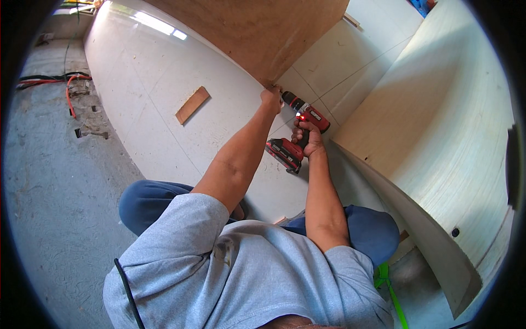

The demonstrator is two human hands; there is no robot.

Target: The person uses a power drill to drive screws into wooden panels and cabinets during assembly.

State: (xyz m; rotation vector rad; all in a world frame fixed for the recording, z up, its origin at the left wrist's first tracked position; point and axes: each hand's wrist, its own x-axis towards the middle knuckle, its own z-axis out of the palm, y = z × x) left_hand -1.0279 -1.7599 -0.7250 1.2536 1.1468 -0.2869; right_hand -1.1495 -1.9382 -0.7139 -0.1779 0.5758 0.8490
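Note:
A red and black cordless drill [316, 118] is in my right hand [311, 141], its fingers wrapped round the grip. The drill's small light is lit. Its chuck points up and left, toward the lower corner of a brown wooden panel [263, 38]. At that corner is my left hand [271, 98], just beside the chuck's front end. Its fingers are closed together, and whatever they pinch is too small or hidden to make out. The contact between the drill's tip and the panel is hard to see.
A small wood offcut [193, 105] lies on the pale tiled floor [159, 82] to the left. A large light plywood panel [433, 137] stands on the right. Red and black cables [52, 80] run at the far left. A green strap [392, 290] lies at lower right.

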